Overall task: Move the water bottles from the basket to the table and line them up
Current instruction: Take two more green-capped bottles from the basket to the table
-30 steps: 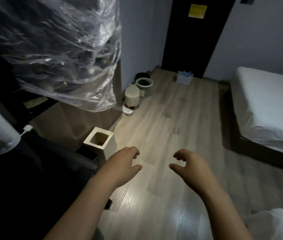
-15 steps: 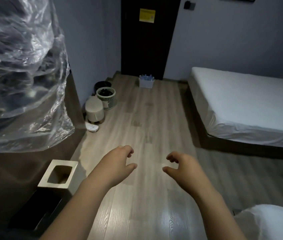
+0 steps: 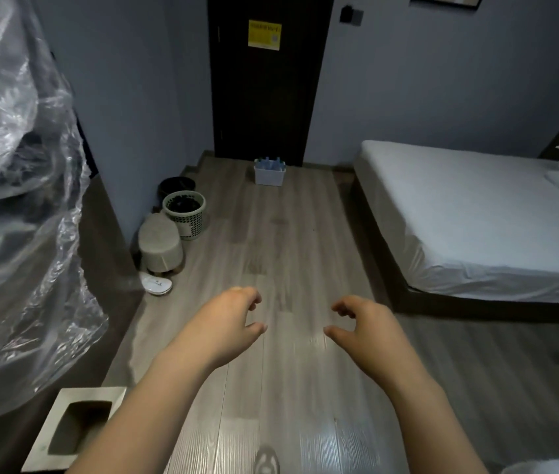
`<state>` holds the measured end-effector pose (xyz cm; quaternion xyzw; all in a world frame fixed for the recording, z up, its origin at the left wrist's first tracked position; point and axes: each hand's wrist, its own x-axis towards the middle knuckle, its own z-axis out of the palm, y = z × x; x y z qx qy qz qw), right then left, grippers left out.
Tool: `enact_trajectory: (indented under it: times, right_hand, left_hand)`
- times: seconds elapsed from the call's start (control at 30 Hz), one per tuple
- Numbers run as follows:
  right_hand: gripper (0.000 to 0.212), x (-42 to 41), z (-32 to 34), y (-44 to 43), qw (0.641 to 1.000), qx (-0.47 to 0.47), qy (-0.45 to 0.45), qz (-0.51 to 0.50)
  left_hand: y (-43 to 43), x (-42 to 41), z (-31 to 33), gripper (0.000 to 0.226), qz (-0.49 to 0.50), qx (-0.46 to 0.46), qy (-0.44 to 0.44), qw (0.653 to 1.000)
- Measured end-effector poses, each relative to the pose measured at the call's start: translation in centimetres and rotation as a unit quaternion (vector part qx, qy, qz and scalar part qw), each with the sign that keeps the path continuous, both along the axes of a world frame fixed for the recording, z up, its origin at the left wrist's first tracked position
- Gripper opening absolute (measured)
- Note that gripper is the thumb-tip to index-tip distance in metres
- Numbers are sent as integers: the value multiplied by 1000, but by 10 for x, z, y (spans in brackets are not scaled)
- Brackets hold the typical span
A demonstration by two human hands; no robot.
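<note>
"Dim bedroom, is it? What lies underfoot?"

"Grey wood-grain floor, its planks running from six o'clock up to a dark door at twelve. A yellow notice is stuck on the door, and a switch plate sits on the blue-grey wall at one o'clock."

"Where are the bottles?"

"The water bottles stand in a small white basket on the floor at twelve o'clock, just in front of the door's foot and well apart from both hands. How many there are, I cannot tell."

"And the hands?"

"The left hand is at seven o'clock and the right hand at five. Both hover above the planks and hold nothing. The fingers are loosely curled, each thumb set apart from them, with a gap of bare floor between the two hands."

"The sides of the room?"

"A bed with a white sheet on a dark base fills three o'clock. Crinkled clear plastic sheeting fills nine to ten. Along the wall at ten o'clock stand a black bin, a pale mesh bin just beside it, and a beige round stool. A white square-topped bin sits at eight."
</note>
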<state>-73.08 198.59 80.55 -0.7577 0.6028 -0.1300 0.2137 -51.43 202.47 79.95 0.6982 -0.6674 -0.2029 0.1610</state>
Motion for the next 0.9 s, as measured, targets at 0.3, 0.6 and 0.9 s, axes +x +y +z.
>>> enact_trajectory:
  times: [0.3, 0.6, 0.9]
  right_hand:
    - [43, 36, -2, -163, 1000, 4, 18, 10]
    - [43, 64, 4, -302, 999, 21, 36, 29]
    - [44, 127, -4, -454, 997, 17, 64, 43]
  left_hand:
    - [-156, 35, 10, 38, 12, 0, -30, 999]
    - [-294, 64, 17, 37, 15, 0, -34, 999]
    - [-452, 119, 10, 36, 0, -9, -24, 1000]
